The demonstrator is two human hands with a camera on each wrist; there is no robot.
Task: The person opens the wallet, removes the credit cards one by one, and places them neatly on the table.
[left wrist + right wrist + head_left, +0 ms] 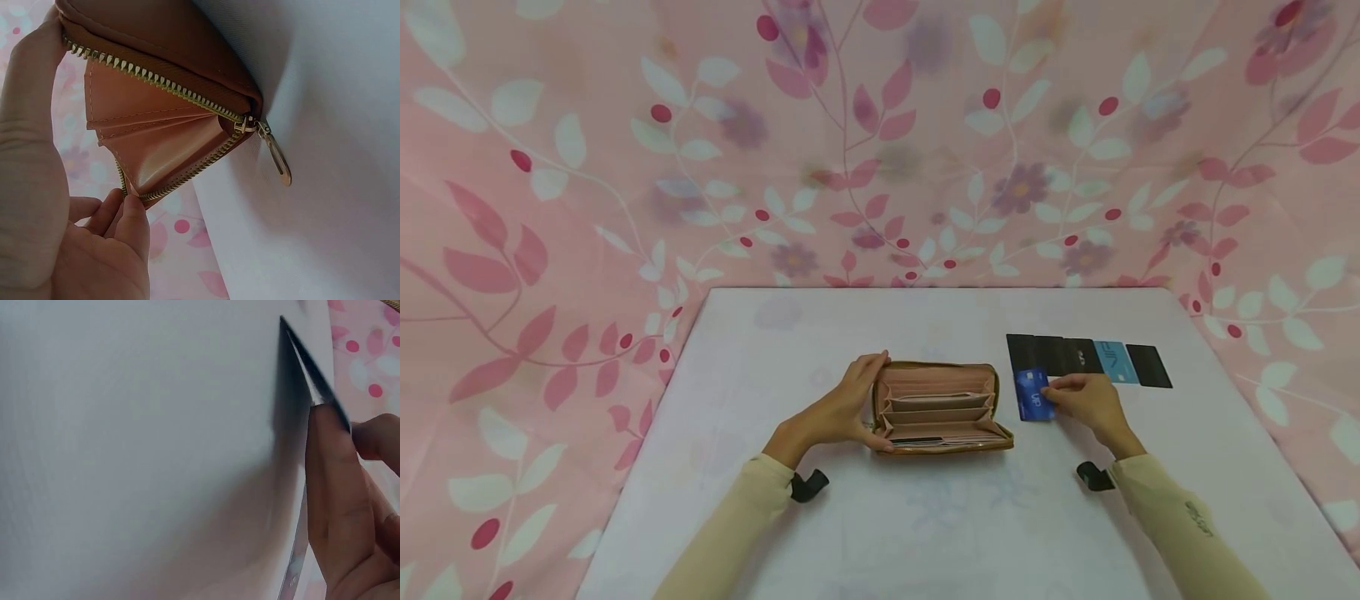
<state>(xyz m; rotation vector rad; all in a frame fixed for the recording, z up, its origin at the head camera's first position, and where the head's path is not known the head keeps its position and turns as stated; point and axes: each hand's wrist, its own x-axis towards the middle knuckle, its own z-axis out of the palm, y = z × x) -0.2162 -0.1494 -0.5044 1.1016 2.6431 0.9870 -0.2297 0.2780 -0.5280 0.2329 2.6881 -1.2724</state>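
Note:
A brown zip-around wallet (937, 379) stands gaping on the white table, its pleated compartments facing up, with some cards or papers tucked inside. My left hand (842, 408) grips its left end, fingers at the far edge and thumb at the near edge. In the left wrist view, the brass zip and its zipper pull (278, 161) show at the wallet's end. To the right of the wallet, my right hand (1092, 406) pinches a blue card (1033, 396) by its right edge. The right wrist view shows that card (319, 375) nearly edge-on, tilted over the table.
Behind the blue card lies a row of several cards, mostly black (1052, 357) with one light blue card (1116, 362). The white table (790, 533) ends at a pink floral cloth (865, 167) behind and at the sides. Black wrist-worn pieces (808, 486) stick out by both sleeves.

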